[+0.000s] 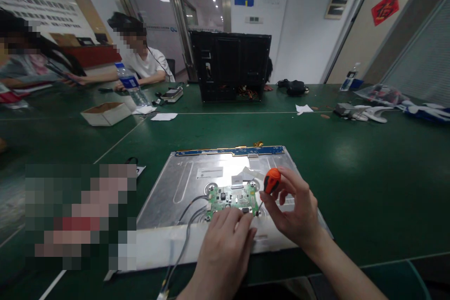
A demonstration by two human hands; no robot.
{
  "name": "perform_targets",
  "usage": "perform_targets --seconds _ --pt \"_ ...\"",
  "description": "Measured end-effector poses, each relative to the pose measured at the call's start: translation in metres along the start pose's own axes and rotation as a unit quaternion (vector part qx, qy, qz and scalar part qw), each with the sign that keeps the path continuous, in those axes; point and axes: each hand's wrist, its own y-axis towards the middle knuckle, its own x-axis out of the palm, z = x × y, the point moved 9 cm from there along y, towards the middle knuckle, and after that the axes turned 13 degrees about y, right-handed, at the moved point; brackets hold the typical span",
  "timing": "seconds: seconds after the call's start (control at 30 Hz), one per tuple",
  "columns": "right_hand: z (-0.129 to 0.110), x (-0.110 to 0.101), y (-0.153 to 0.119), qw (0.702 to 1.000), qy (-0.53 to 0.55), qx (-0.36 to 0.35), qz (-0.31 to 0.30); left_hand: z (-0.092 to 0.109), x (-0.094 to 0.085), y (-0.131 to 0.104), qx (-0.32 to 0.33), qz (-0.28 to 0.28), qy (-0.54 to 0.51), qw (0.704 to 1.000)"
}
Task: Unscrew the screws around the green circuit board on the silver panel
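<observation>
A short screwdriver (272,181) with an orange and black handle is pinched between the thumb and fingers of my right hand (297,206). Its thin shaft slants down to the lower right corner of a green circuit board (225,197); whether the tip sits in a screw is too small to tell. My left hand (228,239) lies over the board's near edge, with its fingers loosely bent and nothing visibly gripped. Under the board is a silver metal display panel (168,197), lying flat. Grey cables (188,234) run from the board's left side past my left wrist.
A black monitor housing (232,65) stands at the back. A cardboard box (105,113), a water bottle (131,84) and paper scraps (163,116) lie left of it. Plastic-wrapped items (383,96) are at the right. Two people sit at the far left.
</observation>
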Motion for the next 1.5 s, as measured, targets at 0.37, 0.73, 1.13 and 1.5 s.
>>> perform_targets --seconds 0.37,0.73,1.13,1.5 --pt "0.0 0.005 0.002 1.0 0.005 -0.005 -0.008 -0.009 0.023 0.027 -0.075 -0.061 -0.044 0.994" --pt "0.004 0.008 0.008 0.998 -0.018 0.044 -0.031 -0.005 0.018 0.027 -0.053 -0.016 -0.03 0.998" --pt "0.005 0.008 0.012 0.996 0.033 0.062 -0.047 -0.004 0.02 0.026 -0.055 -0.005 -0.006 0.998" --pt "0.011 0.01 0.014 0.992 0.036 0.091 -0.079 -0.001 0.015 0.026 -0.047 0.019 0.03 0.998"
